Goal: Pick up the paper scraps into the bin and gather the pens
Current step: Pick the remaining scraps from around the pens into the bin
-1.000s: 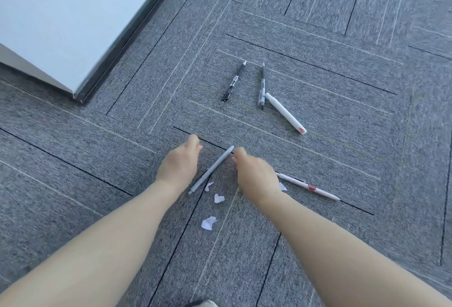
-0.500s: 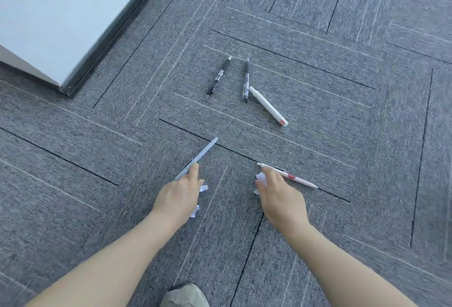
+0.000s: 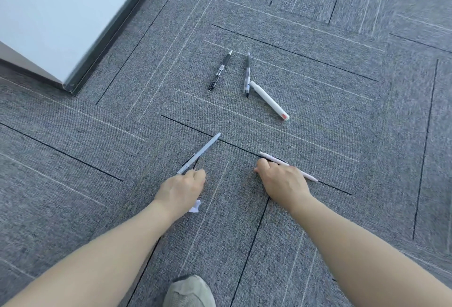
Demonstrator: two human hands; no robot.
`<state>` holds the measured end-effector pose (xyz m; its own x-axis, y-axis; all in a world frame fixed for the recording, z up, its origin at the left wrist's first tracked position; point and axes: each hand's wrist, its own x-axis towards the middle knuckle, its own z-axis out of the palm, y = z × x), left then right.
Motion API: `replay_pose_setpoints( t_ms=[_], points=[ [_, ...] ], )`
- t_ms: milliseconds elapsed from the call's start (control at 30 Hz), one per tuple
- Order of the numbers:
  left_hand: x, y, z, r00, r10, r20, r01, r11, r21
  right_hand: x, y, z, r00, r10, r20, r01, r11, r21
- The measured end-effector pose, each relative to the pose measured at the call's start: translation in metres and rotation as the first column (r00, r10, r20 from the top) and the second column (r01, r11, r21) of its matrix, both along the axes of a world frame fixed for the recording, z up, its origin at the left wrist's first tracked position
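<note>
A paper scrap (image 3: 195, 207) pokes out from under the left hand (image 3: 182, 188), whose fingers curl down onto the carpet (image 3: 97, 135) at the near end of a grey pen (image 3: 199, 153); whether it holds more paper I cannot tell. The right hand (image 3: 285, 179) curls over a pink pen (image 3: 310, 176); its grip is hidden. Farther off lie a black pen (image 3: 220, 70), a clear pen (image 3: 247, 75) and a white pen (image 3: 269, 99).
</note>
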<state>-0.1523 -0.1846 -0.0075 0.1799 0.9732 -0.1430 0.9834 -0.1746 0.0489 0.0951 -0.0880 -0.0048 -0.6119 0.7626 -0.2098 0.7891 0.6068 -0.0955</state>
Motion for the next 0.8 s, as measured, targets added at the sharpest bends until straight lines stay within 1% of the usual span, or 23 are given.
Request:
replay_pose_setpoints(
  t_ms=[33,67,100,133,167,200,233,267,300,333,367,433,500,533,567,600,633,667,700,733,800],
  points=[
    [-0.001,-0.001,0.002,0.999,0.029,0.034,-0.029,1.0,0.011,-0.001,-0.001,0.001,0.998,-0.059,-0.016,0.059,0.998,-0.02],
    [-0.002,-0.003,0.004,0.992,0.083,0.1,-0.085,0.996,0.013,-0.002,-0.002,0.004,0.981,-0.174,-0.088,0.168,0.983,-0.073],
    [-0.003,-0.007,0.007,0.972,0.154,0.177,-0.155,0.988,-0.01,-0.003,-0.003,0.008,0.923,-0.329,-0.197,0.299,0.939,-0.168],
    [-0.004,-0.011,0.01,0.938,0.242,0.248,-0.237,0.97,-0.049,-0.006,-0.004,0.012,0.808,-0.508,-0.299,0.418,0.852,-0.315],
    [-0.005,-0.015,0.011,0.892,0.333,0.307,-0.324,0.943,-0.08,-0.011,-0.005,0.018,0.656,-0.662,-0.364,0.485,0.738,-0.469],
    [-0.006,-0.02,0.01,0.843,0.409,0.349,-0.402,0.911,-0.095,-0.016,-0.008,0.023,0.494,-0.787,-0.369,0.498,0.604,-0.622],
    [-0.005,-0.024,0.011,0.803,0.467,0.369,-0.46,0.881,-0.114,-0.023,-0.012,0.027,0.337,-0.884,-0.324,0.451,0.453,-0.769],
    [-0.004,-0.026,0.013,0.77,0.511,0.382,-0.499,0.855,-0.138,-0.03,-0.017,0.031,0.201,-0.949,-0.244,0.347,0.302,-0.888],
    [-0.002,-0.027,0.014,0.755,0.538,0.376,-0.521,0.84,-0.155,-0.038,-0.022,0.035,0.12,-0.982,-0.147,0.221,0.171,-0.96],
    [-0.001,-0.026,0.014,0.758,0.542,0.363,-0.52,0.838,-0.165,-0.045,-0.026,0.039,0.098,-0.993,-0.071,0.125,0.083,-0.989],
    [0.001,-0.024,0.014,0.775,0.53,0.345,-0.502,0.847,-0.173,-0.051,-0.03,0.04,0.108,-0.994,-0.019,0.06,0.026,-0.998],
    [0.006,-0.018,0.013,0.823,0.499,0.271,-0.462,0.866,-0.191,-0.058,-0.035,0.039,0.138,-0.99,0.032,-0.029,-0.037,-0.999],
    [0.01,-0.01,0.013,0.866,0.464,0.186,-0.427,0.88,-0.207,-0.061,-0.038,0.036,0.208,-0.978,0.016,-0.059,-0.029,-0.998],
    [0.011,-0.007,0.013,0.883,0.446,0.146,-0.412,0.885,-0.215,-0.062,-0.039,0.033,0.28,-0.96,-0.016,-0.03,0.008,-1.0],
    [0.013,-0.003,0.015,0.895,0.431,0.117,-0.4,0.89,-0.22,-0.064,-0.041,0.033,0.394,-0.917,-0.064,0.038,0.085,-0.996],
    [0.014,0.0,0.016,0.903,0.42,0.086,-0.393,0.891,-0.225,-0.068,-0.043,0.03,0.537,-0.836,-0.117,0.128,0.217,-0.968],
    [0.015,0.003,0.017,0.912,0.406,0.058,-0.385,0.895,-0.226,-0.072,-0.047,0.029,0.687,-0.708,-0.161,0.184,0.383,-0.905],
    [0.016,0.007,0.018,0.918,0.395,0.028,-0.379,0.896,-0.231,-0.077,-0.051,0.028,0.818,-0.545,-0.185,0.175,0.541,-0.822],
    [0.015,0.01,0.018,0.923,0.385,0.008,-0.373,0.898,-0.233,-0.082,-0.056,0.027,0.909,-0.373,-0.188,0.118,0.661,-0.741],
    [0.014,0.013,0.018,0.928,0.372,-0.01,-0.363,0.902,-0.235,-0.088,-0.061,0.026,0.957,-0.226,-0.182,0.047,0.738,-0.673],
    [0.011,0.016,0.017,0.943,0.333,-0.03,-0.33,0.913,-0.239,-0.096,-0.066,0.026,0.987,-0.037,-0.156,-0.062,0.811,-0.582]
  ],
)
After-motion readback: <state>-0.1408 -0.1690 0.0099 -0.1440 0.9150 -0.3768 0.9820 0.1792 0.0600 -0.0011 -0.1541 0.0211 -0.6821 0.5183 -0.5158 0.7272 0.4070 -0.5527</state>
